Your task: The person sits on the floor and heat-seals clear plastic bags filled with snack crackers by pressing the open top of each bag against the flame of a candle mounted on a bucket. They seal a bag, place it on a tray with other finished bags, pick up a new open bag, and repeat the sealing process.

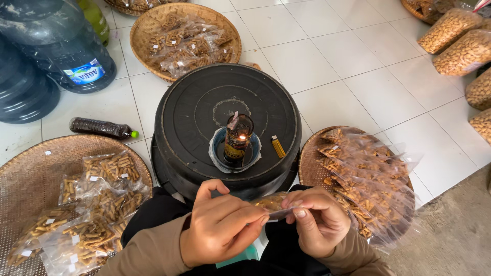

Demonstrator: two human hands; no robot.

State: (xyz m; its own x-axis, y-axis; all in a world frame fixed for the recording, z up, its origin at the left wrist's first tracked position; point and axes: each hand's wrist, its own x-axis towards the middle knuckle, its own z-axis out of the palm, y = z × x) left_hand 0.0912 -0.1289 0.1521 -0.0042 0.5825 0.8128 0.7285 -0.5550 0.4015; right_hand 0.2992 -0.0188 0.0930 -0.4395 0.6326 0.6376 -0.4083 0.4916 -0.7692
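I've got a small clear snack packet pinched between both hands, just in front of the black upturned tub, its open edge running flat between my fingertips. My left hand closes on one end of that edge, thumb up and fingers curled; my right hand grips the other end tight. To do this well, I judge I should keep the mouth stretched flat with no wrinkles and the snack pieces shaken well back from the edge. On top of the tub stands the flame lamp, a dark bottle burning in a shallow dish, with a yellow lighter just beside it. Right of the tub sits a woven tray of packets, left of it another tray, and beyond the tub a third basket.
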